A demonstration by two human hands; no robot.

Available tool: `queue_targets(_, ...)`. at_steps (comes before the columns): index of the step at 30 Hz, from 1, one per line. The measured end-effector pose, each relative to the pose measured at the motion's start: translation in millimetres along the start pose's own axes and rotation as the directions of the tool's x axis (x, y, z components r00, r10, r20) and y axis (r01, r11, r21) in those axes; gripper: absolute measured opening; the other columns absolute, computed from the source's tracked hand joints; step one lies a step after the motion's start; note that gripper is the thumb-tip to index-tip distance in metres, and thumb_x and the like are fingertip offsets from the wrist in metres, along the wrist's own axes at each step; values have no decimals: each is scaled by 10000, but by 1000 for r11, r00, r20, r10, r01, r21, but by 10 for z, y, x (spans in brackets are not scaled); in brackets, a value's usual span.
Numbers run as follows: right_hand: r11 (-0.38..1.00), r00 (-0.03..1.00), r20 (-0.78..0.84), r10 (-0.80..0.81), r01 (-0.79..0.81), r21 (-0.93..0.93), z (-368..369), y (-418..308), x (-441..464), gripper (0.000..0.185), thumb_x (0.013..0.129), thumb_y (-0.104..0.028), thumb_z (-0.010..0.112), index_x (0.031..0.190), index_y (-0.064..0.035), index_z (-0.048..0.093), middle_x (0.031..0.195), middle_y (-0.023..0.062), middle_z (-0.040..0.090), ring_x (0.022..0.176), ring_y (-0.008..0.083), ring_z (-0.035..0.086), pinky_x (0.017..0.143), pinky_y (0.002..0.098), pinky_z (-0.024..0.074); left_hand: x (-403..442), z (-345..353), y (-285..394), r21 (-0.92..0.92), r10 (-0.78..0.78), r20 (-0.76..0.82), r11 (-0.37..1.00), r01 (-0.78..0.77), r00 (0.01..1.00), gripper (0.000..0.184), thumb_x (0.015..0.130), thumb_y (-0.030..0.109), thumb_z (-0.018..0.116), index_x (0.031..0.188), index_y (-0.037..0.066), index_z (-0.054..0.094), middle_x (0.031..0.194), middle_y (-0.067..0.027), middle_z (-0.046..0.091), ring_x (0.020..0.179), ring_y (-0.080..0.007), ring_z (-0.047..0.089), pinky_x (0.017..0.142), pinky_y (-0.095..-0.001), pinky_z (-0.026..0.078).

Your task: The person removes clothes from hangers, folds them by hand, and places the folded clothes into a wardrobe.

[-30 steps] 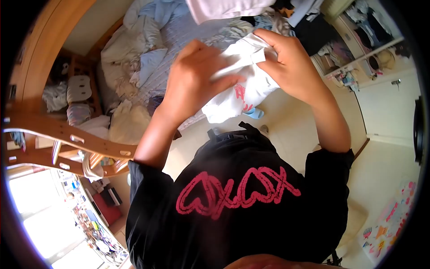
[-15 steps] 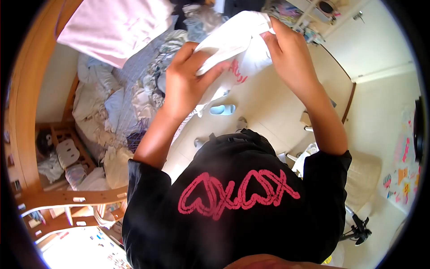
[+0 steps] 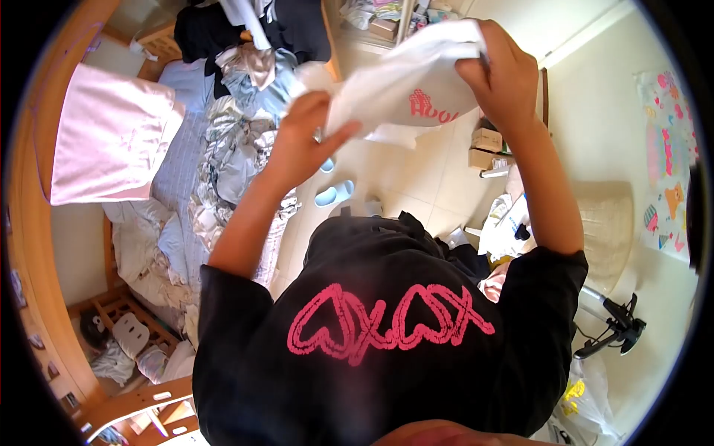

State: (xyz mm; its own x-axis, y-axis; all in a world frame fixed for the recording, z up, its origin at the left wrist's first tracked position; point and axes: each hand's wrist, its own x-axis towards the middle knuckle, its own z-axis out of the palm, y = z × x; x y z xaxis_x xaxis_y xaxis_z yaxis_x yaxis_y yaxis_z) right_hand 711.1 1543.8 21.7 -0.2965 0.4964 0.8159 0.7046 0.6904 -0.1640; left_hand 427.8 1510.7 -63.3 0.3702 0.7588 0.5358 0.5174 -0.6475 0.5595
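Observation:
A white garment (image 3: 401, 93) with red printed lettering, partly folded over, is stretched in the air between my two hands. My right hand (image 3: 509, 78) grips its upper right corner, fingers curled over the edge and thumb beneath. At the opposite end, my left hand (image 3: 301, 137) holds the garment's side, its thumb sticking out along the cloth; the fingertips are blurred and partly hidden. Whether it is a T-shirt I cannot make out. Off to the left, a pink garment (image 3: 111, 137) hangs on a thin purple hanger (image 3: 37, 160), apart from both hands.
A bed with a heap of rumpled clothes (image 3: 238, 149) lies at left, framed by a wooden bunk post (image 3: 30, 245). Light blue slippers (image 3: 335, 194) are on the tiled floor. At right are cardboard boxes (image 3: 487, 140), a beige chair (image 3: 602, 230) and a black clamp-like stand (image 3: 621, 327).
My view has turned to the right, so the pink garment appears farther left and lower. Both hands still hold the white garment, now spread wider, with more of the red print showing.

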Motion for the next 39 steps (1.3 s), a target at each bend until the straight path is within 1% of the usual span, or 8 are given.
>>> queue_targets(4,998,958,278,-64,68,-4,-341,196,-169,356,662,-117,755,989,-77,619,762,79,598,597,238,596,528,323,476,346,-69,-96,-61,-168,-95,985,162,981,189,776,82,767,899,-29,677,905,-114,615,820,-234,618,691,-289,485)
queue_targets(9,970,950,227,213,-234,68,-624,377,-315,351,685,-53,706,1031,-46,645,688,111,592,571,244,585,542,315,479,593,216,-137,-134,43,116,991,-27,992,148,773,53,762,832,-34,659,916,-61,566,835,-163,569,754,-264,456)
queue_targets(13,917,915,128,382,-393,70,-708,486,-258,303,735,-36,635,1038,-29,650,682,107,594,521,174,526,525,299,459,852,436,-353,-288,20,-113,956,-52,993,195,862,141,720,822,-10,602,916,-26,555,873,-126,542,787,-245,423)
queue_targets(16,929,923,107,369,-368,-26,-722,674,-130,307,737,-34,633,1043,-28,653,684,101,599,502,149,500,502,290,435,887,620,-447,-695,-234,175,659,288,956,244,960,234,611,850,23,556,890,2,533,839,-82,495,759,-220,399)
queue_targets(23,981,938,324,122,-65,-182,-414,1152,378,464,572,42,576,1020,-45,661,712,95,561,500,226,491,484,297,402,1339,803,-1119,-513,-239,-136,847,138,961,223,964,192,589,827,23,540,700,-6,515,635,-77,449,562,-240,361)
queue_targets(26,971,905,423,53,52,-232,-249,1414,591,519,500,25,591,1009,-52,659,705,68,541,489,220,457,472,314,377,1622,454,-1499,-288,94,-166,947,-140,982,212,869,157,704,801,21,556,664,-70,505,540,-167,464,500,-262,354)
queue_targets(30,971,872,482,-83,179,-157,40,1766,886,491,521,-29,625,1010,11,637,689,73,552,469,203,468,441,302,378,1856,207,-1574,-91,178,293,983,-158,939,311,753,267,790,826,31,600,727,-103,570,564,-297,538,510,-335,422)
queue_targets(39,857,802,386,-455,513,-55,590,2038,1413,444,581,-91,680,981,87,613,741,157,604,507,218,519,429,296,402,1917,904,-2167,-627,-179,570,536,565,802,160,876,104,641,971,-25,638,919,-68,640,866,-163,624,758,-285,476)
